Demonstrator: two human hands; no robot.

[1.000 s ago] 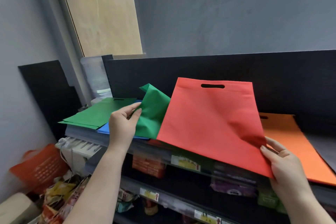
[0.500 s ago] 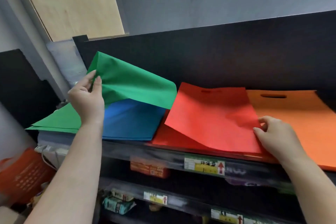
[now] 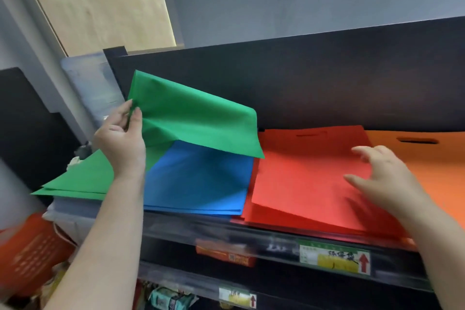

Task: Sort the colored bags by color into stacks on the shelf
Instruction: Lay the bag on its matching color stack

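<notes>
Four colour groups are lying on the shelf (image 3: 251, 231) top: a green stack (image 3: 78, 184) at far left, a blue stack (image 3: 201, 181) beside it, a red stack (image 3: 302, 184) next, and an orange stack (image 3: 448, 184) at far right. Left hand (image 3: 120, 141) is pinching a loose green bag (image 3: 191, 121) by its edge between thumb and fingertips, holding it raised and tilted above the blue stack; the bag's far corner is hanging over the seam between blue and red. Right hand (image 3: 385, 178) is hovering over or lightly touching the top red bag, fingers spread and relaxed, gripping nothing; motion blur is making exact contact hard to judge.

Judgement: the green bag is heading for the green stack, placement not yet done.

Risks:
- The green stack is overhanging the shelf's left end; dropping the bag on it off-centre could be tipping the pile off.
- The pinch is small and at one edge, so the limp fabric could be folding under itself or dragging across the blue stack and skewing it.
- The top red bag is lying askew on its pile; a careless sweep of the right hand could be pushing it onto the orange.

Writing: a price label (image 3: 334, 259) on the shelf rail is showing handwritten characters and a red up-arrow; characters not legible. A second label (image 3: 237, 297) on the lower rail is also showing an arrow, text unreadable.
</notes>
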